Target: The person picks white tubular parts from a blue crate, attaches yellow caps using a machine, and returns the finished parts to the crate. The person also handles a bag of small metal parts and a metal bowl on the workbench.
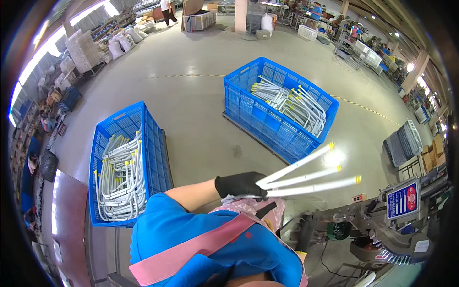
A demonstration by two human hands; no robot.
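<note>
My left hand (pixel 241 185), in a black glove, is closed around several white tubes (pixel 311 177) with yellow end caps. Three of their ends fan out to the right, in front of my body. The glove hides the other ends. At my right side, a dark upright shape (pixel 304 234) with a yellow edge may be my right hand in a glove; no fingers can be made out. Similar bent white tubes fill a blue crate (pixel 155 148) on my left. More such tubes lie in a second blue crate (pixel 258 119) ahead.
To my right stands a machine (pixel 344 215) with a blue-and-white sign plate (pixel 403 201) and a hanging cable. A reddish panel (pixel 71 215) is at far left. Yellow-black tape (pixel 191 75) crosses the floor. People work at distant benches; one person (pixel 167 12) stands at far left.
</note>
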